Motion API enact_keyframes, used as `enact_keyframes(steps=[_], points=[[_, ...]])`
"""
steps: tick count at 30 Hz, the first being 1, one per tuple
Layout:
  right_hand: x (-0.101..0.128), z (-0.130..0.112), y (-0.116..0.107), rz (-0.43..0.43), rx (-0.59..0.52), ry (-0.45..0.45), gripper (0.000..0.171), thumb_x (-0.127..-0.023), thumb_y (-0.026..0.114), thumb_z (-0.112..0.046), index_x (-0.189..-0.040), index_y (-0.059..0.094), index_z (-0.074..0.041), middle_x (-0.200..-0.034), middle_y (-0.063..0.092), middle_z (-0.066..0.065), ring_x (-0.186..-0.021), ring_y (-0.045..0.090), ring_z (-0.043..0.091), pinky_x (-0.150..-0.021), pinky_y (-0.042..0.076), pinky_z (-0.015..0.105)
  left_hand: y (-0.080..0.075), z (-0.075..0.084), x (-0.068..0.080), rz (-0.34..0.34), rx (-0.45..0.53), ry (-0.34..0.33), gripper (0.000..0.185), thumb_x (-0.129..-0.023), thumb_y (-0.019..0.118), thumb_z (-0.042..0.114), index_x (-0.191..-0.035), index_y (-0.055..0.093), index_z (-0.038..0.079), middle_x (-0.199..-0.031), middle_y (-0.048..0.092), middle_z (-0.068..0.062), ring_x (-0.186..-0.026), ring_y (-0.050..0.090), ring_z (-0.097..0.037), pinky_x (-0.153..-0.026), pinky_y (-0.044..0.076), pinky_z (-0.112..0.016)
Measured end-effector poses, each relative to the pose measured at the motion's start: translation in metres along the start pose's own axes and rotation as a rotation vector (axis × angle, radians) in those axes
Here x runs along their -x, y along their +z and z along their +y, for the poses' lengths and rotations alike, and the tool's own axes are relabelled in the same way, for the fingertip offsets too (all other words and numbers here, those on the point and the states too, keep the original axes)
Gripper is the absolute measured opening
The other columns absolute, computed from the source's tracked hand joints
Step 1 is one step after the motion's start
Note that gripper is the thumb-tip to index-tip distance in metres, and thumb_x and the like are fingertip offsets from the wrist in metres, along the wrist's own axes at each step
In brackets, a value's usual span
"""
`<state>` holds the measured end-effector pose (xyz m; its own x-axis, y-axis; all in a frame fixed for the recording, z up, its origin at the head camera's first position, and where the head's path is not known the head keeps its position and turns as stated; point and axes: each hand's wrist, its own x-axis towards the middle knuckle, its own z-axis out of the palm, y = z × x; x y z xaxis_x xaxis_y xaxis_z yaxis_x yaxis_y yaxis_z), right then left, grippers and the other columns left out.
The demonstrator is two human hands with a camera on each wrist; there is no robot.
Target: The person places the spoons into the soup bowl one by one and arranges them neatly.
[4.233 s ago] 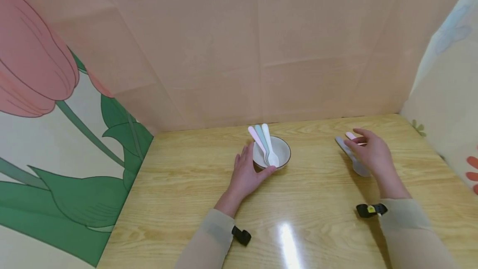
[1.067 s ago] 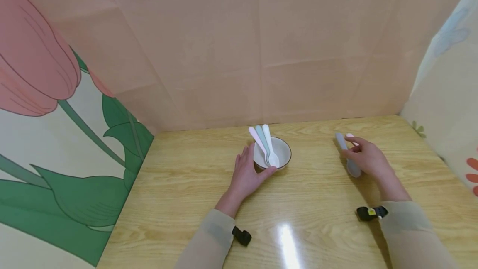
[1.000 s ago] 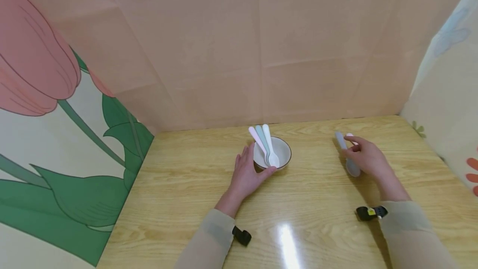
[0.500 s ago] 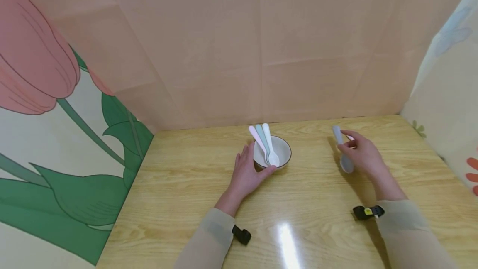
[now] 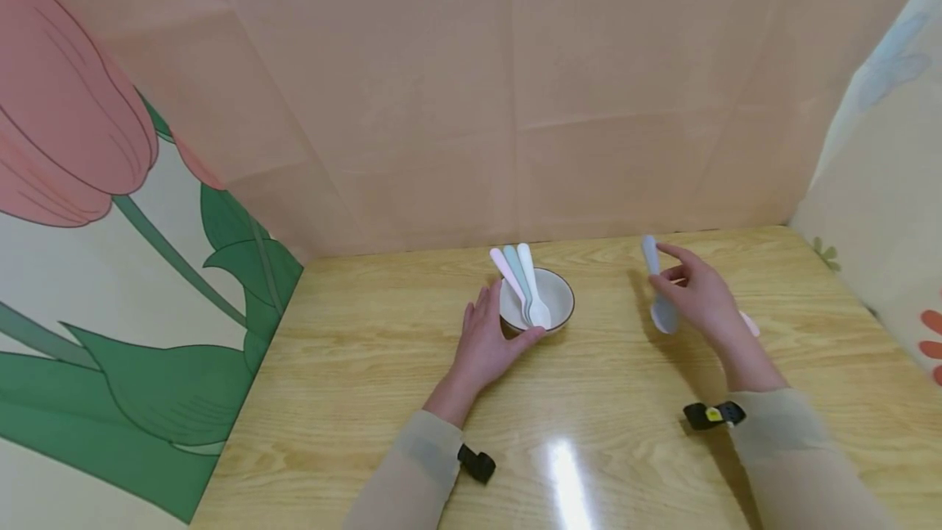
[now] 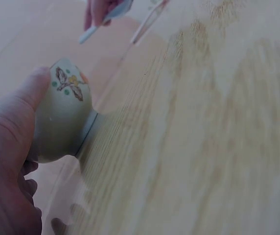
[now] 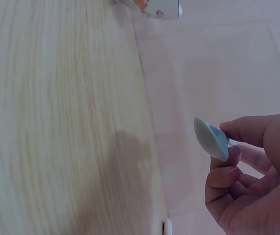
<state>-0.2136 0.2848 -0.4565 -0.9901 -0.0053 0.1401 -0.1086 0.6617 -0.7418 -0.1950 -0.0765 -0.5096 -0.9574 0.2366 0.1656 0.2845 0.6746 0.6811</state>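
Note:
At mid-table, my left hand (image 5: pixel 482 350) grips the side of a small white bowl (image 5: pixel 561 294), thumb at the near rim and fingers round the left. Its outside shows a flower pattern in the left wrist view (image 6: pixel 64 112). Inside lean a pink spoon (image 5: pixel 504 263), a teal spoon (image 5: pixel 512 260) and a white spoon (image 5: pixel 538 307), handles up over the far rim. On the right, my right hand (image 5: pixel 699 291) pinches a grey-blue spoon (image 5: pixel 664 317) between thumb and fingers, bowl end down, raised over the table. A pink utensil (image 5: pixel 750 324) lies mostly hidden behind the right wrist.
The wooden table (image 5: pixel 353 334) ends at a pinkish-tan cloth backdrop (image 5: pixel 412 105). A tulip-printed panel (image 5: pixel 184 383) borders the left side and a pale printed panel (image 5: pixel 883 211) the right. Both wrists wear black cameras.
The right hand has lifted the grey-blue spoon off the table and carried it left, away from the pink utensil. The left hand and the bowl have stayed in place.

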Motion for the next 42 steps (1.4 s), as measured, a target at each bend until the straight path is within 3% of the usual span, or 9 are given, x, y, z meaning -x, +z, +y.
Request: enact_keyframes(steps=[9,16,29,42], points=[[-0.003,-0.013,0.008,0.005,-0.069,-0.03,0.066,-0.111,0.069,-0.024,-0.169,0.042,-0.005,-0.116,0.07,0.024,-0.088,0.065,0.014,-0.064,0.056,0.026,0.001,-0.001,-0.001,0.016,0.006,0.01,0.114,-0.095,0.075,0.072,-0.176,0.02,0.015,-0.178,0.032,-0.019,-0.167,0.021,-0.04,-0.134,0.012,-0.06],[-0.006,-0.026,0.013,-0.028,-0.126,-0.03,0.07,-0.112,0.068,-0.024,-0.172,0.036,-0.009,-0.116,0.067,0.023,-0.089,0.065,0.02,-0.066,0.058,0.027,0.002,-0.001,-0.001,0.021,0.004,0.017,0.113,-0.095,0.075,0.072,-0.175,0.022,0.012,-0.177,0.032,-0.019,-0.167,0.021,-0.04,-0.134,0.013,-0.061],[-0.008,-0.048,0.028,-0.023,-0.177,-0.068,0.069,-0.11,0.07,-0.019,-0.171,0.038,-0.008,-0.11,0.07,0.022,-0.084,0.066,0.016,-0.069,0.057,0.024,0.001,0.0,0.0,0.017,0.007,0.011,0.113,-0.094,0.076,0.072,-0.176,0.021,0.015,-0.178,0.032,-0.016,-0.167,0.02,-0.039,-0.135,0.011,-0.058],[-0.012,-0.067,0.045,-0.067,-0.248,-0.046,0.074,-0.111,0.07,-0.022,-0.174,0.033,-0.013,-0.114,0.07,0.022,-0.091,0.067,0.021,-0.074,0.058,0.023,0.001,0.0,0.0,0.018,0.008,0.01,0.112,-0.095,0.076,0.071,-0.176,0.02,0.017,-0.178,0.032,-0.015,-0.167,0.021,-0.04,-0.135,0.011,-0.058]])
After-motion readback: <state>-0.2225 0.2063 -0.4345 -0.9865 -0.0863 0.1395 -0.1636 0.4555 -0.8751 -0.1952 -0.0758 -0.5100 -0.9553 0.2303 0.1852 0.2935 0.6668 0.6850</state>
